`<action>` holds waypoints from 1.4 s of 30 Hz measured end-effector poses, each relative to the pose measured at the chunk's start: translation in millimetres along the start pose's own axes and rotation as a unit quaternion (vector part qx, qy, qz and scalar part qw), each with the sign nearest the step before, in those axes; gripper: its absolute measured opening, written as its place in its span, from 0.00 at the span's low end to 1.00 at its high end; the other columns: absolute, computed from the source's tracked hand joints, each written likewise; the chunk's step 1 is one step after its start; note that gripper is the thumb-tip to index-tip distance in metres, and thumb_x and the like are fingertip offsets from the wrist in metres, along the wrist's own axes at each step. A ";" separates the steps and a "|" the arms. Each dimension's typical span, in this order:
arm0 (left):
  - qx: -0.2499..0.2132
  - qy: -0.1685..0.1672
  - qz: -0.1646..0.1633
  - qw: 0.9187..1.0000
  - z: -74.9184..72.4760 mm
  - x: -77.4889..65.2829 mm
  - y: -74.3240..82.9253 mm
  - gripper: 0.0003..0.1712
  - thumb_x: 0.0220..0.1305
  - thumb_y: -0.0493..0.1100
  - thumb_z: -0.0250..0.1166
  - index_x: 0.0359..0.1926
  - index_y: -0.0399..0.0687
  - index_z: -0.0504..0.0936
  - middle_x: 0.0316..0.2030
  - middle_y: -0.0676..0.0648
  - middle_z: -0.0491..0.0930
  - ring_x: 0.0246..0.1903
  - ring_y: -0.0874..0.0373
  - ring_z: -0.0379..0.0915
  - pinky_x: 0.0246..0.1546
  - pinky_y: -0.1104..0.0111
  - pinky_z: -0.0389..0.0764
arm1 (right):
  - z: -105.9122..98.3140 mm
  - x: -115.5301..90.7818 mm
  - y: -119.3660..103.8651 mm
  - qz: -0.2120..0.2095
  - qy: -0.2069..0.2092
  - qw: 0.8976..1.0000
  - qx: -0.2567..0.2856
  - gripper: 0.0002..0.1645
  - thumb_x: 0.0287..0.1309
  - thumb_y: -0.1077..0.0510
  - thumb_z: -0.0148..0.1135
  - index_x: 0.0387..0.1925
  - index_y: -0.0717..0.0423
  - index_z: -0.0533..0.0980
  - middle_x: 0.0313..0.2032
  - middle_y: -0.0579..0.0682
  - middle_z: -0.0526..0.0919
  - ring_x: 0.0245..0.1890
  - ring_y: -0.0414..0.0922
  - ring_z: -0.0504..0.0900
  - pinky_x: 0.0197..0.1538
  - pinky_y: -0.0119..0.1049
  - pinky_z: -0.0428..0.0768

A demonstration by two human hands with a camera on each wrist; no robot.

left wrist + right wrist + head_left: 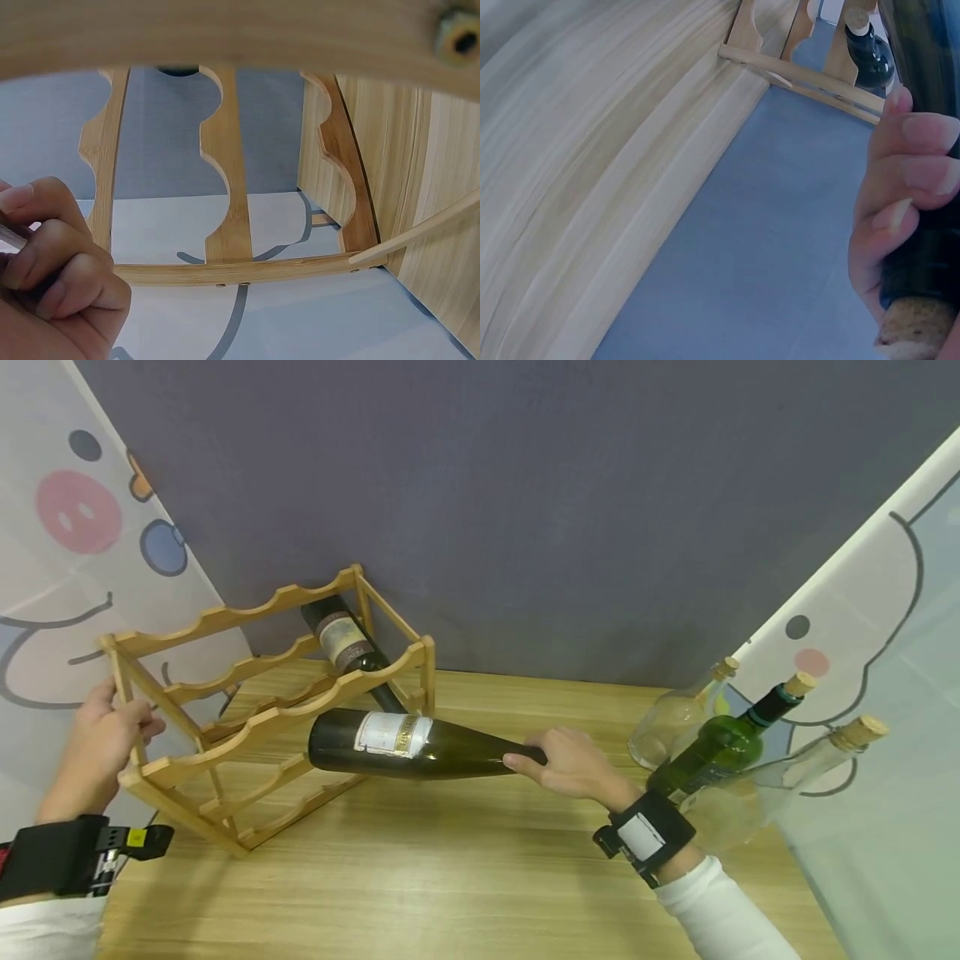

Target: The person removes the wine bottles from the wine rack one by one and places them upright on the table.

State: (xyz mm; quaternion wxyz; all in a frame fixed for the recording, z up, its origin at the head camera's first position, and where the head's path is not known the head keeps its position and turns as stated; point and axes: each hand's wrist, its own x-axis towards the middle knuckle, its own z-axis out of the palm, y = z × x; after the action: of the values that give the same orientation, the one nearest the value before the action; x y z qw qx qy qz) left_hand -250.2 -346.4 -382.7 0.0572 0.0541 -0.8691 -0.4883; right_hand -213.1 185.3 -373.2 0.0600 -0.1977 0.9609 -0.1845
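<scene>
- Right hand [566, 764]: the fingers are curled round the neck of the dark green bottle [465, 753]. The thumb lies along the neck in the head view.
- Left hand [101, 731]: the fingers are bent round the left side bar of the wooden rack [281, 722]. The left wrist view cuts off part of this grip.
- Dark green bottle, position: in front of the rack's right end, over the middle of the tabletop [450, 893]. Contact between its base and the rack cannot be told.
- Dark green bottle, axis: nearly level, parallel to the rear edge; base to the left, neck to the right.
- Cork [916, 326]: hidden by the hand in the head view; visible beyond the fingers in the right wrist view. The bottle body is cut off there.
- Labelled bottle [345, 639]: in the rack, neck slanting toward the front right; its neck end is hidden in the head view.
- Clear bottle [667, 727], green bottle [723, 743] and larger clear bottle [750, 797]: near the right edge, corked, partly overlapping. The right wrist strap [652, 835] stands before the green bottle's lower part.
- Near edge of the tabletop: out of frame.
</scene>
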 end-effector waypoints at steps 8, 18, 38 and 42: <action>0.017 -0.002 0.000 1.000 0.3 0.7 -3.7 0.39 0.72 0.39 0.40 0.77 0.36 0.34 0.44 0.45 0.66 0.34 0.76 0.67 0.31 0.84 0.68 | -10.2 -7.0 5.3 0.006 0.001 1.000 -0.018 0.27 0.65 0.34 0.52 0.39 0.49 0.84 0.30 0.41 0.84 0.32 0.40 0.80 0.41 0.42 0.78; 0.007 -0.001 -0.003 1.000 0.1 1.8 -1.8 0.39 0.72 0.38 0.41 0.77 0.36 0.33 0.45 0.44 0.65 0.33 0.76 0.68 0.32 0.85 0.70 | -24.9 -14.0 8.7 0.000 0.005 1.000 -0.017 0.33 0.67 0.34 0.50 0.51 0.56 0.82 0.47 0.52 0.87 0.49 0.52 0.84 0.53 0.53 0.79; -0.005 0.000 0.002 1.000 -1.0 0.9 -4.2 0.39 0.72 0.38 0.41 0.77 0.36 0.34 0.40 0.59 0.66 0.32 0.75 0.68 0.33 0.84 0.72 | -48.3 -19.9 8.1 -0.009 0.014 1.000 0.011 0.21 0.69 0.39 0.51 0.28 0.45 0.78 0.19 0.40 0.70 0.23 0.37 0.70 0.35 0.34 0.69; -0.009 0.002 0.004 1.000 -1.0 1.0 -2.9 0.39 0.72 0.38 0.41 0.77 0.36 0.33 0.38 0.61 0.67 0.32 0.76 0.69 0.32 0.85 0.72 | -53.0 -21.2 9.8 -0.016 0.021 1.000 0.016 0.20 0.70 0.40 0.50 0.30 0.46 0.79 0.20 0.39 0.69 0.23 0.38 0.70 0.36 0.34 0.69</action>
State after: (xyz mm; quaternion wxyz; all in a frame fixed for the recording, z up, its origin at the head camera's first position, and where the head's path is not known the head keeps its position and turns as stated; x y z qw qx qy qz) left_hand -250.9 -348.9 -384.6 0.0610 0.0512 -0.8646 -0.4962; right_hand -207.2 219.7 -327.0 0.0398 -0.2080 0.9556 -0.2047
